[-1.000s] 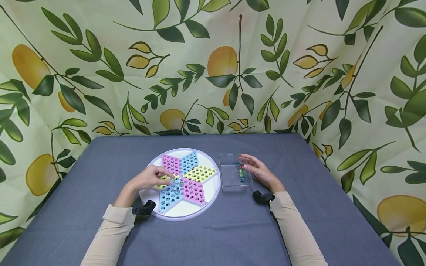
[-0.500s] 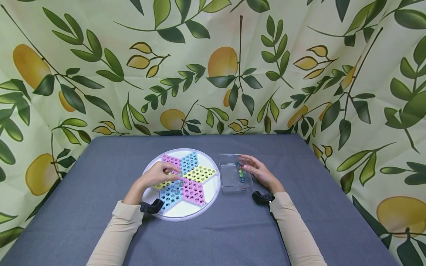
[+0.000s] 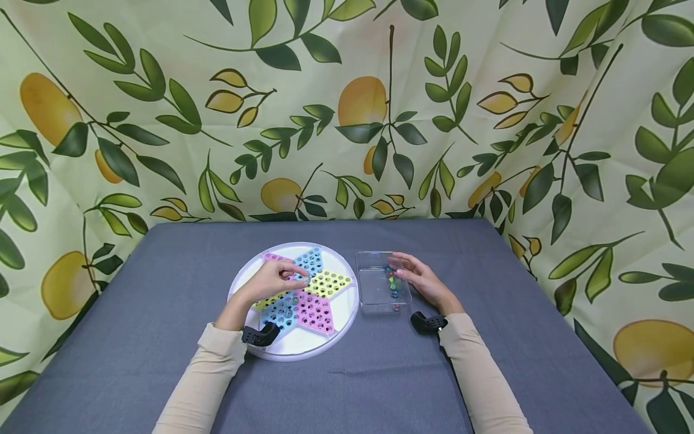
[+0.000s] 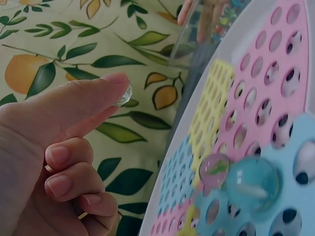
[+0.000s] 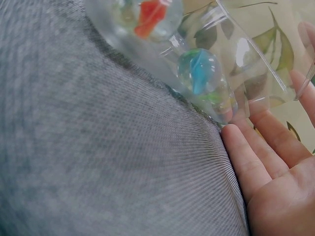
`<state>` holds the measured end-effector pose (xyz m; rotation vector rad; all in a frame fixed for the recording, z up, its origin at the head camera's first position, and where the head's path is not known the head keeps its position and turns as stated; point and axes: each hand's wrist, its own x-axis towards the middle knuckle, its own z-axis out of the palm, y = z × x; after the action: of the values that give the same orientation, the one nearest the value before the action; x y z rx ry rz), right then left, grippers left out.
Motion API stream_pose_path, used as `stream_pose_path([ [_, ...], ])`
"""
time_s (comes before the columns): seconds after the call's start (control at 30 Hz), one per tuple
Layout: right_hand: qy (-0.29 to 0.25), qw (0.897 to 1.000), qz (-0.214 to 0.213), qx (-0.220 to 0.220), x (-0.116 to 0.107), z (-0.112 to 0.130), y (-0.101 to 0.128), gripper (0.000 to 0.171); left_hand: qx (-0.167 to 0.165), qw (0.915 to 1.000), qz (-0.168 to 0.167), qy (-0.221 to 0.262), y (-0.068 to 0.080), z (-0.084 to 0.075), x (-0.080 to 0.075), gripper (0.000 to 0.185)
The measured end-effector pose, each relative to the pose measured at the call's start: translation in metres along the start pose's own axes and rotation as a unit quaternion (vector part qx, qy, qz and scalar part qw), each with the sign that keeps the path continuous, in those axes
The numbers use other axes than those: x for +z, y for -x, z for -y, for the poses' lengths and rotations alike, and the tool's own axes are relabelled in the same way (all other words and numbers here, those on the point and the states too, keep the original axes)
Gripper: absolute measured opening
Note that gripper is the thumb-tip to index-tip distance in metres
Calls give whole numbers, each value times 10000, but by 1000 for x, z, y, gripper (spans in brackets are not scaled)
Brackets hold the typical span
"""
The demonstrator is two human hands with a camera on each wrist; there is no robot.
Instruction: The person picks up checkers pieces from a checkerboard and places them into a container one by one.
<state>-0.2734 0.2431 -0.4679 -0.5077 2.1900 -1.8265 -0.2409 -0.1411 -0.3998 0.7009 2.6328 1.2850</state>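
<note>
My left hand (image 3: 265, 283) hovers over the round white Chinese checkers board (image 3: 338, 322), whose star is pink, blue and yellow. Between its thumb and index finger it pinches a clear glass marble (image 4: 126, 96); the other fingers curl inward. In the left wrist view, a bluish clear marble (image 4: 253, 184) and a smaller-looking one with a green swirl (image 4: 215, 169) sit in board holes. At the right wall of a clear plastic box (image 3: 374, 292), my right hand (image 3: 425, 283) rests with fairly straight fingers. Several coloured marbles (image 3: 393, 280) lie along that side inside the box.
The box stands just right of the board, a narrow gap between them. Grey cloth (image 3: 347, 392) covers the table. A leaf-and-fruit patterned curtain (image 3: 325, 120) hangs behind it and along the sides. Black straps (image 3: 428, 322) circle both wrists.
My left hand has moved right and slightly away from me across the board, from the left yellow section towards the centre and back. The right hand and the box have stayed put.
</note>
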Motion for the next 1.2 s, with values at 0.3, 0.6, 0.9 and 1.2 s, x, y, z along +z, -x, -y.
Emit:
stream_pose_path([
  [0.3, -7, 10000, -14, 60, 1, 2, 0, 55, -16, 9999, -106, 113, -6, -6, 8, 25],
  [0.6, -41, 9999, -57, 81, 0, 1, 0, 54, -67, 9995, -91, 281, -12, -12, 16, 26],
  [0.9, 26, 10000, -3, 19, 0, 2, 0, 55, 15, 9994, -108, 332, -17, -19, 24, 27],
  [1.2, 23, 10000, 6, -7, 0, 1, 0, 56, 143, 9989, -65, 435, -23, -25, 30, 28],
])
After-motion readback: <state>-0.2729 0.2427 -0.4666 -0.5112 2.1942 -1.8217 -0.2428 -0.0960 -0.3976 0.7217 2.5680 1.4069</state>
